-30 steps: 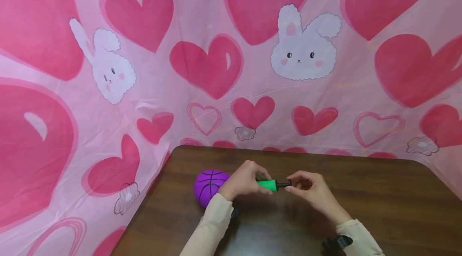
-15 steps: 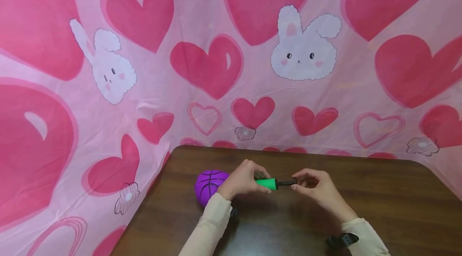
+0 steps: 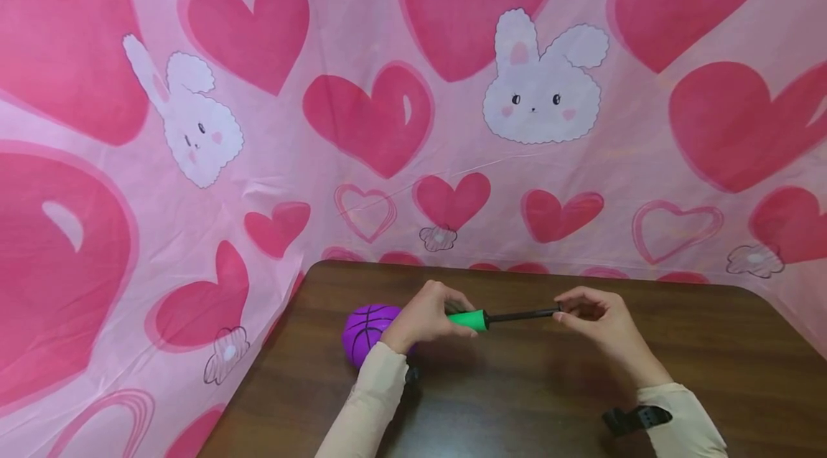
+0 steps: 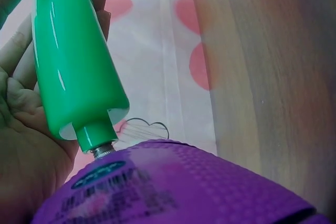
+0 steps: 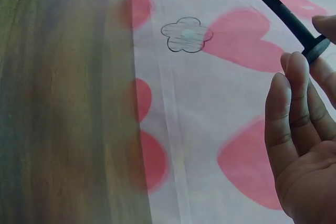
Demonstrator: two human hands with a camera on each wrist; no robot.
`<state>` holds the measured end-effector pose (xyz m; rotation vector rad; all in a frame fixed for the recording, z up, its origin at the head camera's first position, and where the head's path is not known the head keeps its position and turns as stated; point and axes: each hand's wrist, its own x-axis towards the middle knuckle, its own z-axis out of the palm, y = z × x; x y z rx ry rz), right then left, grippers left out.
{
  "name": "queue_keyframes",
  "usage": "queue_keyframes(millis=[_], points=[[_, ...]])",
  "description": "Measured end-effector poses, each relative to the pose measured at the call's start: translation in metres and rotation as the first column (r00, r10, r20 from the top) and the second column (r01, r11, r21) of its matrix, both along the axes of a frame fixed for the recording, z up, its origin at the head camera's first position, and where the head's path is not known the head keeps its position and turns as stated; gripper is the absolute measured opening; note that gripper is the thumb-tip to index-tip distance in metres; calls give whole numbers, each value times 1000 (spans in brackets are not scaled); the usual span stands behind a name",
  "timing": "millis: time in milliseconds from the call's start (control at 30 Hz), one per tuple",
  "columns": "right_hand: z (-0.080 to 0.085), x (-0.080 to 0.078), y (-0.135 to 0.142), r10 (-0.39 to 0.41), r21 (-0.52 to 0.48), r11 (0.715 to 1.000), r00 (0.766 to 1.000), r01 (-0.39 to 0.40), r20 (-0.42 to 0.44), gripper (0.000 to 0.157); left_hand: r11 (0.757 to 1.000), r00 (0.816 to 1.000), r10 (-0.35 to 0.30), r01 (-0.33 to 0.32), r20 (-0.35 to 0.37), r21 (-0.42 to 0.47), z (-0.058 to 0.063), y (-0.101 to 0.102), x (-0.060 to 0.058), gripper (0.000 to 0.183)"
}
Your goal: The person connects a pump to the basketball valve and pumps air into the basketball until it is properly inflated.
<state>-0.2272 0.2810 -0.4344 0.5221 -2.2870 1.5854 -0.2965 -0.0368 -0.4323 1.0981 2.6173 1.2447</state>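
1. Closest in, cream sleeves (image 3: 377,386) reach up below the purple mini basketball (image 3: 367,332), and a black strap (image 3: 652,416) circles the right cuff, well right of that ball.
2. Here's the left hand (image 3: 423,314), just right of the ball, fingers wrapped round the green hand pump (image 3: 466,320).
3. Farther right of the ball, the right hand (image 3: 607,321) pinches the end of the pump's black plunger rod (image 3: 523,315), drawn out long; its disc-shaped handle (image 5: 316,49) shows clearly only in the right wrist view.
4. And the left wrist view delivers what the head view hides: a metal fitting (image 4: 103,149) on the pump, right at the ball's surface, beside a printed label (image 4: 113,192). Whether it goes in, I can't tell.
5. Beneath the ball, a wood-grain table (image 3: 491,386); behind it, a pink heart-and-bunny backdrop (image 3: 459,149).
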Motion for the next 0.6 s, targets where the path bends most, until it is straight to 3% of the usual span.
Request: queue_keyframes(millis=[600], points=[[-2, 2, -12, -45, 51, 998, 998, 43, 36, 20, 1000, 1000, 7, -7, -6, 1, -2, -1, -2, 30]])
